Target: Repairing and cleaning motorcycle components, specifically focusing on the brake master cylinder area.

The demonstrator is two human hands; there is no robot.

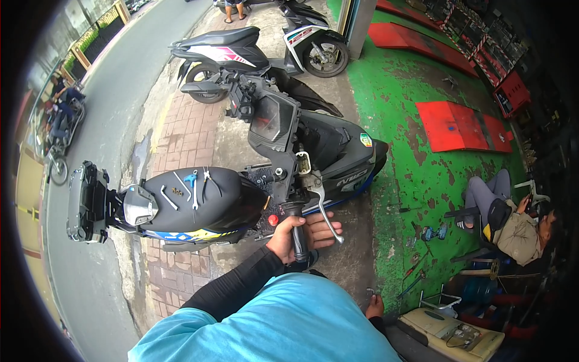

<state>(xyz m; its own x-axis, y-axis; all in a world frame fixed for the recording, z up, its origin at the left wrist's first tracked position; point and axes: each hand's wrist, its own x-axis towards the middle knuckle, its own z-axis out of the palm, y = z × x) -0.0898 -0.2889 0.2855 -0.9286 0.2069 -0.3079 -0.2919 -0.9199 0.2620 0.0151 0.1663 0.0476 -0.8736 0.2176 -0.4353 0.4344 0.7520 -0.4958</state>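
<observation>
My left hand is round the black handlebar grip of a dark scooter, thumb over it. Its fingers stretch past the grip to the silver brake lever. Inboard of the lever sits a brake fluid reservoir that looks uncovered. Low at my right side, my right hand is partly hidden by my body; its fingers are curled, with a small metal piece showing at the tips. On the scooter seat lie a spanner, pliers, a blue-handled tool and small brass-coloured parts.
A red round object is on the footboard. Another scooter stands beyond. Red ramps rest on the green floor. A seated person is at right, near loose tools. A motorcycle rider is on the road.
</observation>
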